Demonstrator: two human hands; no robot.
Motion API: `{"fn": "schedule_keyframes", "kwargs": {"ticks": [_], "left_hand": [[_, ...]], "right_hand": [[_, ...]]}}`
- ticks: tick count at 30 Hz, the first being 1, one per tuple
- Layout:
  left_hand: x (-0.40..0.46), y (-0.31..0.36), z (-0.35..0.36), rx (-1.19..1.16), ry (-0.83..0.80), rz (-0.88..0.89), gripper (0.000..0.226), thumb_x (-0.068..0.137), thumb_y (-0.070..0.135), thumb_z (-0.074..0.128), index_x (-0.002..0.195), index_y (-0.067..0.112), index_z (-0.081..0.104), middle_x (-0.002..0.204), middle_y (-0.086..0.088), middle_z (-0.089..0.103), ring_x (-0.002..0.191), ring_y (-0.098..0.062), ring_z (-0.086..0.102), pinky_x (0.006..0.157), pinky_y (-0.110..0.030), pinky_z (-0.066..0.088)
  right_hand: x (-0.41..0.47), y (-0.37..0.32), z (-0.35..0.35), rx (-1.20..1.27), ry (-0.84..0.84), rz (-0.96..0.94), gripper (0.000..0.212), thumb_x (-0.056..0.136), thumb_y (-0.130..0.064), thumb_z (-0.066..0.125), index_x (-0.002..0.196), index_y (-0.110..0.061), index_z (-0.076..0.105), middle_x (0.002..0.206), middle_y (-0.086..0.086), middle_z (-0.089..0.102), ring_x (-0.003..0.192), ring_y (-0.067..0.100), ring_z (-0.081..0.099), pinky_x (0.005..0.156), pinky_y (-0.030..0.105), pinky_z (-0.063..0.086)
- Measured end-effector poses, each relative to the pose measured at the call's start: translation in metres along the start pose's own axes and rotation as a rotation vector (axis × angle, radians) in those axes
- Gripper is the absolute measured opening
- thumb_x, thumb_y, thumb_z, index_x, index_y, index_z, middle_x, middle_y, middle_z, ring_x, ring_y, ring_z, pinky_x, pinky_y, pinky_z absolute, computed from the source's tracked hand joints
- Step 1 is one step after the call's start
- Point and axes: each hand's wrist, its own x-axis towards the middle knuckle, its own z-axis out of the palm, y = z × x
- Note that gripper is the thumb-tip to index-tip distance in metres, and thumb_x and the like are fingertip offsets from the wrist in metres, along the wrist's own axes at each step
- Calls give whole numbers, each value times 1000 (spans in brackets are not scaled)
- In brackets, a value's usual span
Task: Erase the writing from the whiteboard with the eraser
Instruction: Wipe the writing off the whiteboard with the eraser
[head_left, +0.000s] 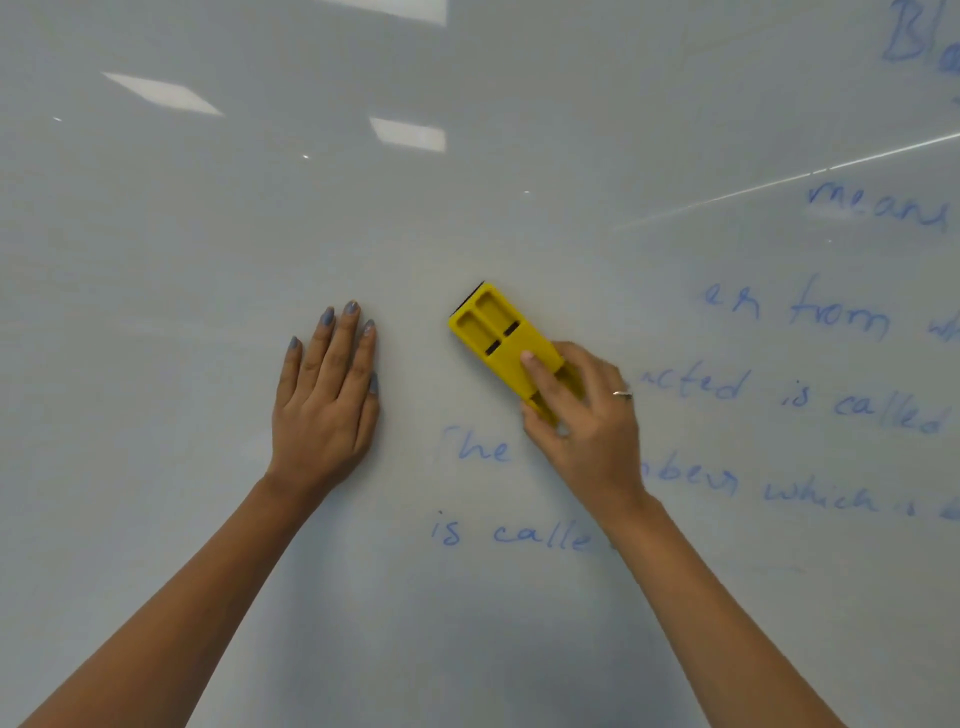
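A glossy whiteboard (208, 260) fills the view. Blue handwriting (831, 395) runs in several lines down its right half, with words such as "The" and "is calle" near the centre. My right hand (587, 421) grips the lower end of a yellow eraser (493, 332), which is pressed flat on the board and tilted up to the left. Left of it, my left hand (327, 400) lies flat on the board, fingers together and pointing up, holding nothing. My right forearm covers part of the lower lines of writing.
The board's left half and top centre bear no writing, only reflections of ceiling lights (161, 93). A bright reflected line (779, 179) crosses the upper right. More faint blue letters (919, 36) sit in the top right corner.
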Motion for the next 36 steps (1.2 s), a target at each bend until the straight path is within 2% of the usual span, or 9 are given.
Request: {"fn": "schedule_keyframes", "kwargs": {"ticks": [5, 8, 10, 16, 23, 26, 29, 32, 36], "left_hand": [[-37, -6, -6, 41, -48, -22, 49, 102, 19, 34, 148, 2, 38, 157, -18, 31, 147, -33, 27, 118, -52, 21], [-48, -7, -5, 50, -36, -33, 47, 104, 20, 36, 147, 1, 41, 155, -19, 33, 146, -33, 29, 117, -53, 23], [-52, -8, -3, 56, -27, -25, 48, 104, 20, 36, 148, 2, 39, 156, -19, 33, 147, -32, 27, 117, -53, 22], [-54, -11, 3, 55, 0, -19, 49, 105, 20, 37, 151, 5, 34, 158, -15, 29, 149, -29, 23, 119, -51, 20], [-57, -15, 6, 44, 6, -9, 51, 105, 22, 37, 153, 8, 30, 159, -14, 27, 150, -28, 21, 121, -49, 17], [-57, -15, 8, 55, 17, -5, 51, 105, 21, 38, 153, 8, 30, 159, -14, 27, 150, -28, 22, 121, -49, 18], [-57, -15, 8, 44, 26, -2, 51, 105, 21, 37, 154, 9, 29, 160, -12, 24, 150, -28, 22, 121, -49, 18], [-58, -15, 9, 43, 28, 0, 52, 105, 21, 38, 154, 9, 28, 161, -11, 21, 150, -29, 22, 121, -49, 17], [-58, -15, 9, 40, 31, -2, 53, 104, 21, 39, 154, 9, 27, 162, -10, 21, 150, -29, 22, 121, -49, 17]], "right_hand": [[-59, -29, 13, -18, -222, -264, 49, 78, -17, 70, 125, -28, 58, 118, 11, 65, 96, 28, 62, 75, 36, 48], [-72, -18, 6, -51, -245, -335, 51, 75, -16, 72, 123, -26, 60, 116, 12, 66, 93, 28, 64, 73, 36, 50], [-63, -5, 1, -52, -189, -303, 51, 77, -15, 71, 125, -25, 56, 115, 15, 65, 96, 30, 62, 75, 38, 49], [-16, 5, 5, -14, 73, 69, 50, 82, -15, 68, 129, -23, 54, 118, 17, 61, 94, 36, 59, 80, 43, 47], [-85, -46, 29, 14, -165, -247, 45, 80, -15, 68, 123, -25, 59, 118, 14, 65, 97, 29, 60, 77, 38, 47], [-112, -41, 25, -2, -214, -298, 48, 76, -12, 70, 121, -27, 60, 115, 11, 67, 99, 25, 59, 77, 36, 48], [-105, -17, 12, 1, -184, -250, 48, 80, -14, 70, 125, -25, 57, 120, 12, 62, 100, 29, 60, 80, 39, 45], [-79, 7, 4, -6, -59, -94, 47, 83, -15, 68, 128, -22, 55, 120, 16, 59, 99, 34, 58, 83, 43, 45], [-55, -2, 13, 14, 34, 41, 46, 84, -13, 67, 128, -19, 56, 118, 20, 60, 93, 37, 58, 85, 42, 42]]}}
